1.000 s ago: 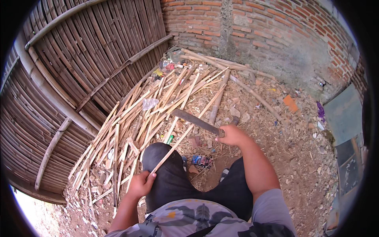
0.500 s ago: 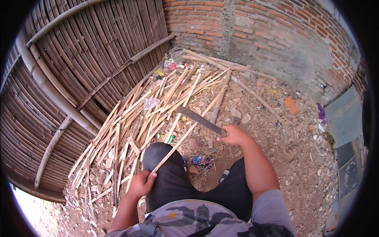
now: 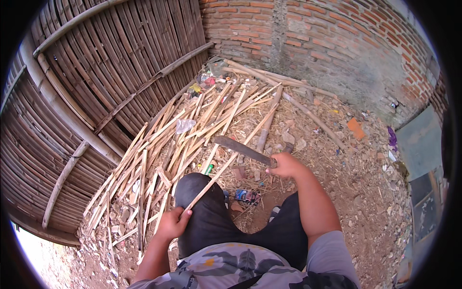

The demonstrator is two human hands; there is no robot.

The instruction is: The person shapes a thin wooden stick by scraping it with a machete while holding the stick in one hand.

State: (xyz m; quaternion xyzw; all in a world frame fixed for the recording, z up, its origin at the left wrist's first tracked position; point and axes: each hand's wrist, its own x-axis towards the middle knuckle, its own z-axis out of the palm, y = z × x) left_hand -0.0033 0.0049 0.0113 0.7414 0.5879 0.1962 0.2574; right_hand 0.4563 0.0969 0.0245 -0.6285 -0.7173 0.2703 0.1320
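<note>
My left hand (image 3: 173,223) is closed round the near end of a long, thin bamboo strip (image 3: 215,178). The strip passes over my left knee and slants away to the upper right, its far part reaching past the pile. In my right hand (image 3: 285,165) is the handle of a machete (image 3: 244,150), held above the ground beyond my knees. Its dark, wide blade points to the left and lies across the strip in the picture; whether it touches the strip, I cannot tell.
Many split bamboo strips (image 3: 154,139) lie heaped on the left, beside a bamboo-slat wall (image 3: 130,67). Thicker bamboo poles (image 3: 313,119) rest on the rubble-strewn ground near the brick wall (image 3: 327,38). A grey sheet panel (image 3: 417,142) leans at the right.
The machete blade has dropped slightly toward me and tilted a little. My left hand and the bamboo strip have hardly moved.
</note>
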